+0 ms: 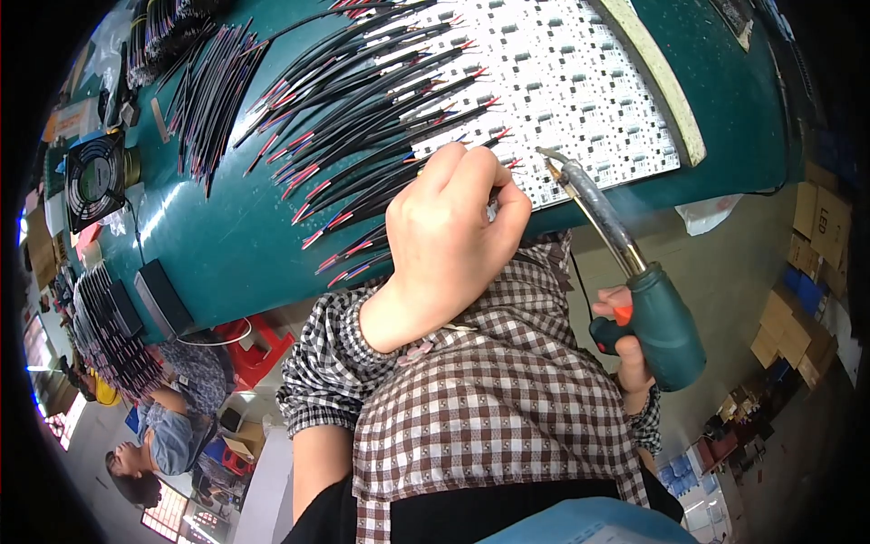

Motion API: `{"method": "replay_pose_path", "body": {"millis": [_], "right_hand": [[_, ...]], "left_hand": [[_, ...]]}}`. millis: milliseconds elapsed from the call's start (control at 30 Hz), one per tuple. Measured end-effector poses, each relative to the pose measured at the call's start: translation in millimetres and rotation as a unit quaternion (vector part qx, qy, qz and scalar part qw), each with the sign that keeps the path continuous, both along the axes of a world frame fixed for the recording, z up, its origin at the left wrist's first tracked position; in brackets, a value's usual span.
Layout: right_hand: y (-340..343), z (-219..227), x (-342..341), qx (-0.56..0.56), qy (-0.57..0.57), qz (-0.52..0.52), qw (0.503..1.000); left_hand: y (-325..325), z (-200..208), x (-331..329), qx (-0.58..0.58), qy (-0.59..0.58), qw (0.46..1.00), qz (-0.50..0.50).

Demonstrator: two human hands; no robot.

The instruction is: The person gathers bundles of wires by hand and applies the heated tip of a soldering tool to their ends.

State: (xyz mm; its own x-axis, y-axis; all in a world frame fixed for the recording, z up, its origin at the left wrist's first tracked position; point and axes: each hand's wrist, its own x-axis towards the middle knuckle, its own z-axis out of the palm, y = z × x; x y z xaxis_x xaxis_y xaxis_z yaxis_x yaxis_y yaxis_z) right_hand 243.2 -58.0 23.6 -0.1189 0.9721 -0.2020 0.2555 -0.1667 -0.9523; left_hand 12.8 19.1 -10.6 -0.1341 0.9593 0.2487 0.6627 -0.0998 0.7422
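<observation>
My left hand [449, 231] is closed in a pinch above the near edge of a white sheet of small circuit boards [589, 118]. Whatever its fingertips hold is hidden behind the knuckles. Rows of black-sheathed wires [362, 150] with red and blue ends fan out from the sheet's left side, some passing under this hand. On the right, my right hand [634, 363] grips a soldering gun [666, 322] with a green handle and an orange trigger. Its long metal barrel slants up to the left, and the bent tip [551, 154] hovers over the boards, right of my left hand.
The boards rest on a green table [236, 263], with a pale curved strip [666, 82] along their right side. Loose wire bundles [213, 100], a small black fan [95, 179] and a dark box [163, 297] lie leftward. Another person [149, 453] sits at lower left, near a red stool [258, 349].
</observation>
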Motion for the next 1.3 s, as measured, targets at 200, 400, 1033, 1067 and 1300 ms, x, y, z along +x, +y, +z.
{"method": "replay_pose_path", "body": {"millis": [200, 400, 1033, 1067, 1300], "right_hand": [[3, -6, 12, -0.005, 0.007, 0.011, 1.000], [16, 3, 9, 0.006, 0.067, -0.037, 0.997], [62, -3, 38, 0.151, 0.126, -0.160, 0.967], [63, 2, 37, 0.155, 0.126, -0.164, 0.966], [68, -2, 25, 0.156, 0.146, -0.175, 0.961]], "left_hand": [[-1, 1, 1, -0.008, -0.003, 1.000, -0.002], [-8, 36, -14, -0.075, 0.011, 0.997, -0.010], [0, 92, -83, 0.018, -0.520, 0.778, -0.351], [5, 92, -84, 0.018, -0.527, 0.773, -0.354], [-4, 90, -89, 0.029, -0.519, 0.793, -0.317]]}}
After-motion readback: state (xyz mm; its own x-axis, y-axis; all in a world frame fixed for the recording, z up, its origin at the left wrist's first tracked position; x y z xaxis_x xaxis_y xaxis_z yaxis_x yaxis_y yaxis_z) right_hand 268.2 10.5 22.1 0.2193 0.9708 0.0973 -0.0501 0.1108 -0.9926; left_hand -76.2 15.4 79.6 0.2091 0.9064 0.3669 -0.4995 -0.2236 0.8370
